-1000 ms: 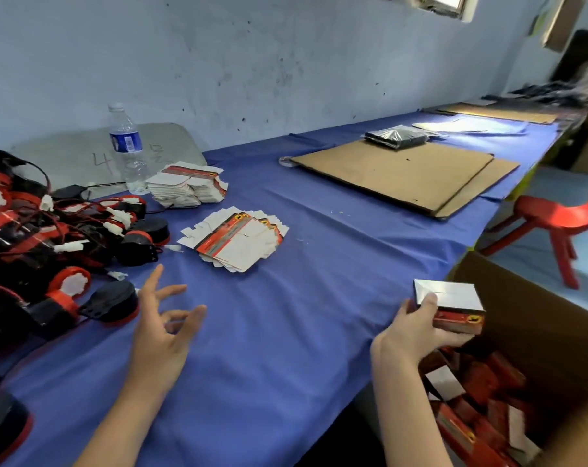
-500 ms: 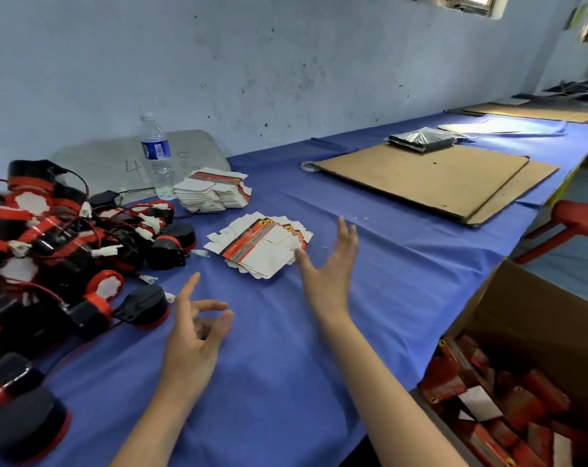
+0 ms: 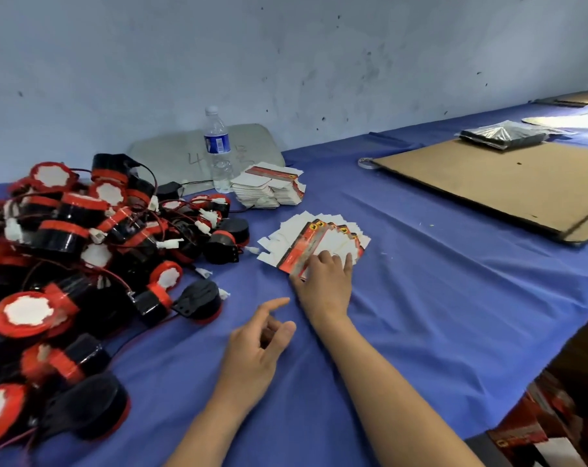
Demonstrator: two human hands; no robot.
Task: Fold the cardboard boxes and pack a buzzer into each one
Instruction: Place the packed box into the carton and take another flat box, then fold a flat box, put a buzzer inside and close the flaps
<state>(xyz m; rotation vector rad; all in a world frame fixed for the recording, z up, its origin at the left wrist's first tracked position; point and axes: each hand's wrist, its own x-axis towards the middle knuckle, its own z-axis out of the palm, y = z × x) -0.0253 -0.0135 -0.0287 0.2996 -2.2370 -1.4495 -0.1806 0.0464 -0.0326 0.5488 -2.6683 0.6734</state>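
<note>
Red and white flat boxes (image 3: 314, 242) lie spread like a fan on the blue table (image 3: 437, 298), near the heap of buzzers (image 3: 83, 237). The right hand (image 3: 326, 281) rests straight fingers on the top ones. The left hand (image 3: 257, 345) is loose and spread, holding nothing. The flat boxes look thin and slippy, so two may come up stuck together, or the fan may slide. The wires (image 3: 112, 274) look tangled, so one pull could drag more buzzers. Down at the right, a big brown box (image 3: 585, 352) holds little red packed boxes (image 3: 518, 429).
</note>
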